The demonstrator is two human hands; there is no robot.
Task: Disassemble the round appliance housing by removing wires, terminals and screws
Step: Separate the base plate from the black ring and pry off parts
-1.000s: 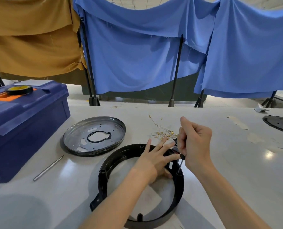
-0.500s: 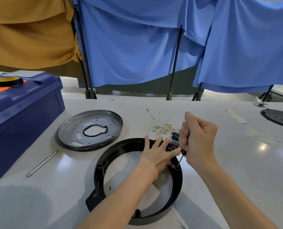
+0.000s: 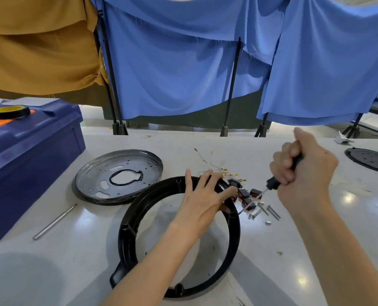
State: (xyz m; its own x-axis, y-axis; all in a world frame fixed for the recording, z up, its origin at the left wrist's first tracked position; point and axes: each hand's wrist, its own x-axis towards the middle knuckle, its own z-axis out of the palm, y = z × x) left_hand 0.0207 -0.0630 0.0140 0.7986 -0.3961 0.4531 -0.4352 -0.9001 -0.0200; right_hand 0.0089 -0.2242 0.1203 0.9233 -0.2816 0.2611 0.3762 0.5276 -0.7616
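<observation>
While the black ring point(image 3: 126, 235) lies flat at the middle of the bench's point(image 3: 316, 250) front edge, our left hand point(image 3: 205, 195) rests on its far-right rim. The fingers are spread and straight, pressing down rather than gripping. Our right hand point(image 3: 303, 171) is clenched round the screwdriver point(image 3: 272, 184) handle, raised just right of the ring. The shaft slopes down-left with its tip close to the ring's outer wall. We can't tell if the tip sits in a screw.

Just right of the ring lie loose screws point(image 3: 269, 212), then small black switch parts point(image 3: 250, 194). Beyond those is a tangle of thin wires point(image 3: 216, 168) with brass terminals. So wires, terminals and several screws look already out, and the ring's inside looks bare apart from a few moulded posts. Our judgement is late stage: maybe one fastener is left at the far-right rim, and our fingers hide that spot.

A metal rod point(image 3: 55, 220) lies toward the left edge. The round metal plate point(image 3: 117, 175) sits behind the ring, touching or just overlapping its far-left rim; we can't tell which. The blue toolbox point(image 3: 29, 155) is at the left edge with a tape roll point(image 3: 10, 111) on its lid, and a black disc point(image 3: 371, 160) sits at the far right edge.
</observation>
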